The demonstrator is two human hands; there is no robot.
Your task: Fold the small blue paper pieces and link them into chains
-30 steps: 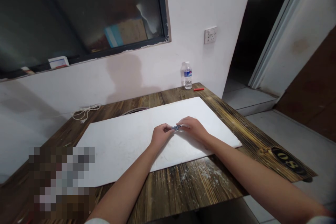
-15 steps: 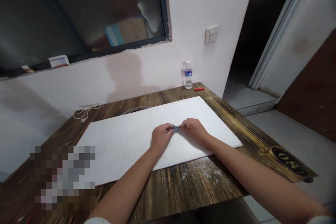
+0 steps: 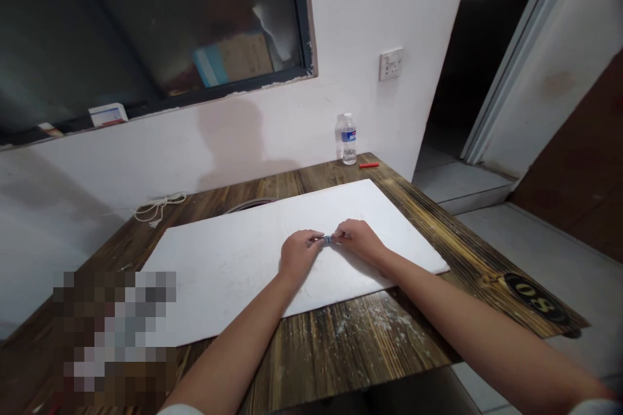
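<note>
Blue-grey piece (image 3: 328,240) | pinched between fingertips of left hand (image 3: 299,253) and right hand (image 3: 357,240) | long axis left-right | both hands equally near | near middle of white board (image 3: 219,279)

A small blue-grey object (image 3: 328,240) sits pinched between the person's left hand (image 3: 299,254) and right hand (image 3: 357,240), just right of the middle of the frame. It is too small to identify: a short, blocky piece with a lighter, silvery face and a few dark marks. Only its middle shows, its ends hidden by the fingertips of both hands. It lies roughly level, low over a white board (image 3: 219,279), and whether it touches that surface cannot be told from here.
</note>
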